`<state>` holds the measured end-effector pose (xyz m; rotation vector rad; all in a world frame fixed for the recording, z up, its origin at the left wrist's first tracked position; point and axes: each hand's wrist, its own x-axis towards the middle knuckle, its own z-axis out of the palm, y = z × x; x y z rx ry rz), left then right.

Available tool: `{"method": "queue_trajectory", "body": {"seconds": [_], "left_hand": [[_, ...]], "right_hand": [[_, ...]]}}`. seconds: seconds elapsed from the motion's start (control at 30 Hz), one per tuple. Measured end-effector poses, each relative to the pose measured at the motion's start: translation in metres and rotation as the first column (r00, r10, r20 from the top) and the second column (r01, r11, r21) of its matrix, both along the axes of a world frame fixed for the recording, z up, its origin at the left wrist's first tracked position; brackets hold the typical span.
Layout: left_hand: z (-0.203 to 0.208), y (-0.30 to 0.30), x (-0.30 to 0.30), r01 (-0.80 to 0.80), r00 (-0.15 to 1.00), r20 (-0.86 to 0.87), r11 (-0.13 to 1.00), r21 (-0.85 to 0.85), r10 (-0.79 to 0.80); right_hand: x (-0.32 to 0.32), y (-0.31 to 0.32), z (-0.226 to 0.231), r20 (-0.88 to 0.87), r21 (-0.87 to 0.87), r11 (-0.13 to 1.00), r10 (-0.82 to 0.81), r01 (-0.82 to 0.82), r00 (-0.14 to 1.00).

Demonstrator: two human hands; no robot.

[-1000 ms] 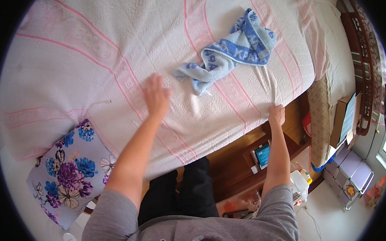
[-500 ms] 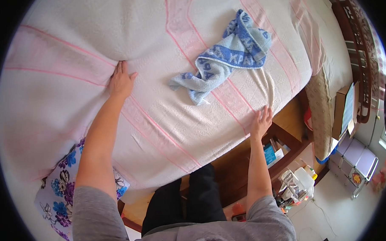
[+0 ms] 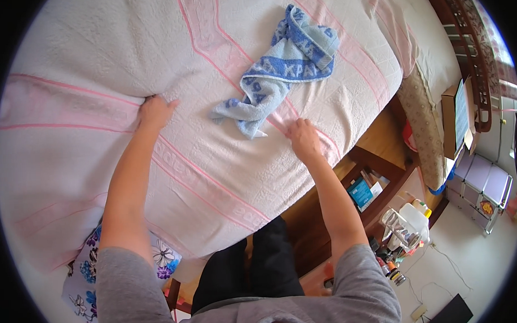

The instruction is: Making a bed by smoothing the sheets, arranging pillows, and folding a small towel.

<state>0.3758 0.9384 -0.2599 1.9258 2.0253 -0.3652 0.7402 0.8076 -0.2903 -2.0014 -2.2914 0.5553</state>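
Pressed into the white, pink-banded bed cover [image 3: 224, 162], well in from its near edge and toward its left end: the left hand [image 3: 156, 112], thumb spread away from the fingers, fingertips lost in a dark crease. Cannot tell of any fabric gripped there. On the same cover, closer to its near edge and further right: the right hand [image 3: 304, 140], knuckles up, fingers bent and close together, narrow rather than wide, over a pink band. Pinching or merely resting, cannot tell.

Beneath and between both hands, cover alone: fairly smooth in the middle, wrinkled to the right of the right hand, sunken at the left hand.

Just beyond the right hand, toward the far edge and a little left: a crumpled blue and pale-blue towel [image 3: 275, 75], beside the fingers but apart from them. Long axis of the towel roughly along the cover's near edge, with the lower tip aimed between the hands. Right hand clearly nearer to it; left hand well off past that tip.

At the near left corner of the cover, partly behind the left arm, a lilac floral cloth [image 3: 83, 281].
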Motion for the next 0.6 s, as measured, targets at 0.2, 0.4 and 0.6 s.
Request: {"method": "queue_trajectory", "body": {"seconds": [0.2,0.4,0.6], "left_hand": [[0.014,0.005,-0.003,0.055,0.996,-0.063,0.977,-0.208,-0.070],[0.007,-0.004,0.004,0.024,1.000,-0.017,1.000,0.019,-0.024],[-0.009,0.022,-0.007,-0.205,0.975,0.075,0.977,-0.056,0.209]], "right_hand": [[-0.011,0.012,0.030,-0.068,0.100,0.986,-0.126,0.133,0.990],[-0.087,0.055,0.067,-0.251,0.295,0.955,0.038,0.039,0.967],[-0.099,0.063,0.029,-0.168,0.146,0.977,-0.129,0.154,0.977]]}}
